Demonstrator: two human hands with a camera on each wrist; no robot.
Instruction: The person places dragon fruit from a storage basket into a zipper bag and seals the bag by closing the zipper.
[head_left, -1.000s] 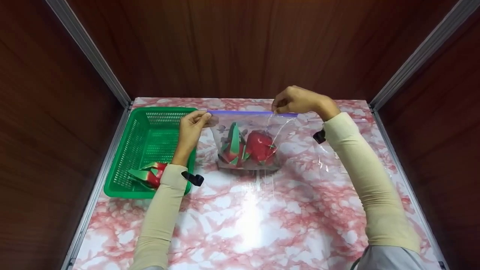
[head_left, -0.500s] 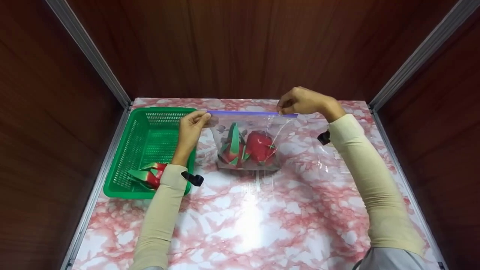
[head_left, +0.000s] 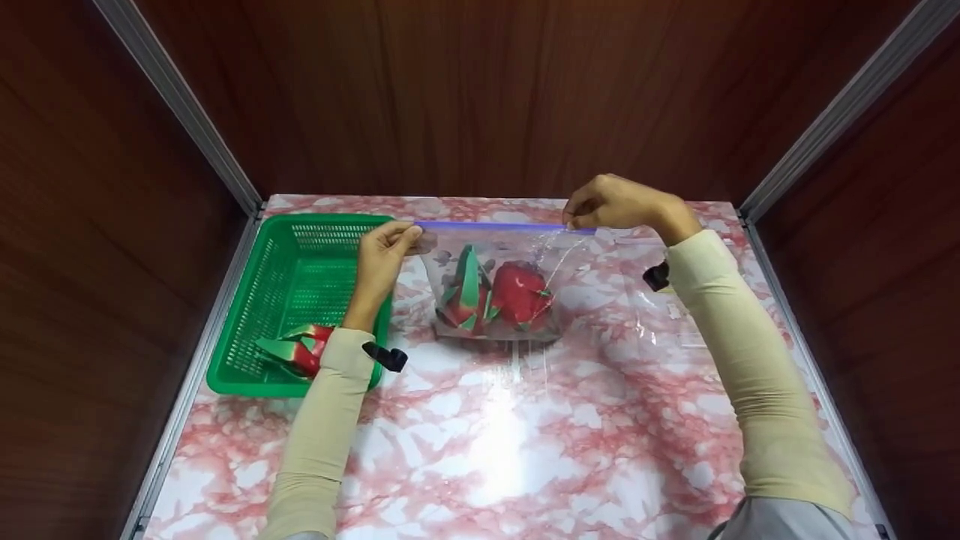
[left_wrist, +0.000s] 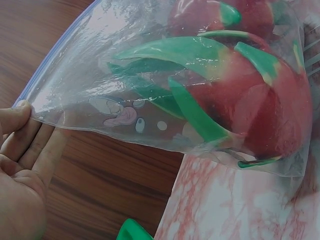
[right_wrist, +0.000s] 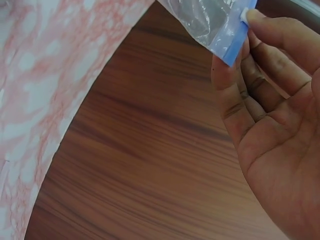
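Note:
A clear slider zip bag [head_left: 499, 244] hangs by its blue-purple top strip between my two hands, its mouth stretched sideways. Inside lie two red dragon fruits with green scales, a left one [head_left: 466, 304] and a right one [head_left: 520, 294]. My left hand [head_left: 382, 251] pinches the bag's top left corner; the left wrist view shows the thumb on the strip's end. Toward the strip's right end, my right hand [head_left: 619, 202] pinches the small white slider [right_wrist: 244, 15], visible in the right wrist view, with other fingers behind the strip.
Left of the bag stands a green perforated basket [head_left: 225, 352] with red-and-green dragon fruit [head_left: 300, 356] in it, partly behind my left arm. Clear plastic [head_left: 649, 319] lies flat on the marbled table [head_left: 585, 442] at right. Brown wood-grain panels [head_left: 465, 97] enclose the table.
My right hand has slid a short way right along the strip, toward the bag's right corner. The left hand, bag and basket stay in place.

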